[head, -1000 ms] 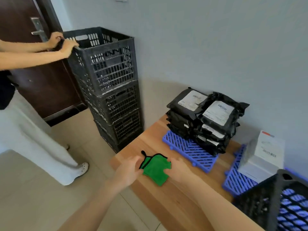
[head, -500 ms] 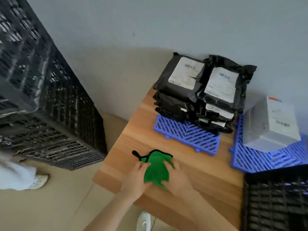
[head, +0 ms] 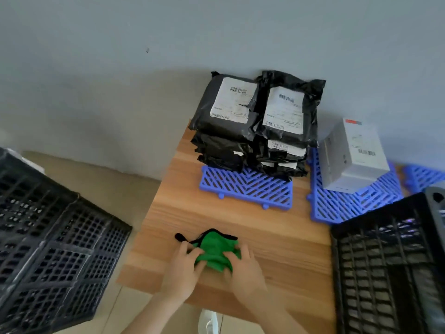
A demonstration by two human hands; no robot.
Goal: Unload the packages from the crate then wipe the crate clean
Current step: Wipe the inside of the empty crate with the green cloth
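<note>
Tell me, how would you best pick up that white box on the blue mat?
Likely across its width near the front end, reaching down from above. The white box is rigid and flat-sided; the wall is close behind it and the stack of black packages crowds its left, so the near end is freest.

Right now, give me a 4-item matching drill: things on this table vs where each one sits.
Things:
1. green cloth
2. black mailer bags
3. white box
4. black crate

Places:
A. on the right blue grid mat, by the wall
B. at the right end of the table, cut off by the frame
C. gripped by the left hand and right hand near the front edge
D. stacked on the left blue grid mat

Pairs: 1-C, 2-D, 3-A, 4-B
</note>
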